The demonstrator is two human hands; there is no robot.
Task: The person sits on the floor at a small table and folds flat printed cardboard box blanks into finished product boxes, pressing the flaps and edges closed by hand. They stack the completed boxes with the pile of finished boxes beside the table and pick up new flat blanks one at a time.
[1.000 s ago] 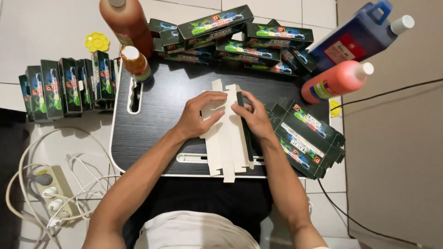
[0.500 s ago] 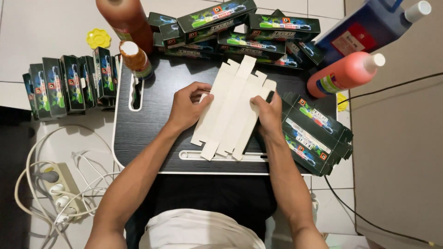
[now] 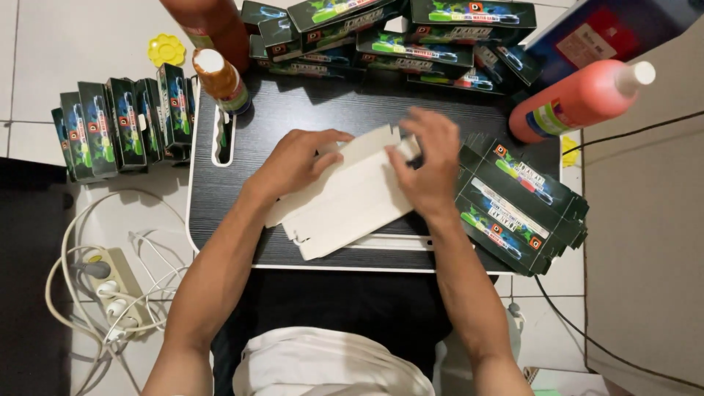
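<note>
A flat white cardboard box blank (image 3: 345, 202) lies slanted on the black lap table (image 3: 308, 110), its plain inner side up. My left hand (image 3: 297, 161) presses on its upper left part, thumb on the top flap. My right hand (image 3: 429, 165) grips the blank's upper right end, fingers curled over the edge. Under my right wrist sits a stack of flat dark green printed box blanks (image 3: 517, 209).
Folded dark green boxes stand in a row at the left (image 3: 121, 125) and pile along the table's far edge (image 3: 389, 33). A pink bottle (image 3: 579, 99), a blue bottle (image 3: 601, 29) and orange bottles (image 3: 220, 77) ring the table. A power strip with white cables (image 3: 114, 290) lies on the floor.
The white blank has been turned from nearly upright to lying slanted, and folded narrower. Both hands moved toward its upper edge.
</note>
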